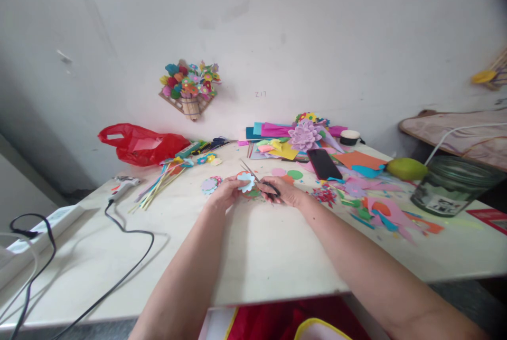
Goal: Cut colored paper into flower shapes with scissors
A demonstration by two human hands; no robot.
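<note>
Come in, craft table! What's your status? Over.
Left grip: holding light-blue flower shape. Right grip: holding scissors. Phone beyond right grip, not blocking.

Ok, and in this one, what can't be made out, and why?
All in the head view:
- Left hand's underside fingertips: hidden by the hand itself and the light-blue paper flower.
- Whether the scissors in the right hand touch that flower: too small and blurred.
- Contents of the red bag: hidden by its plastic.
- Jar label wording: too blurred.
- Rest of the power strip: cut off by the left edge.
</note>
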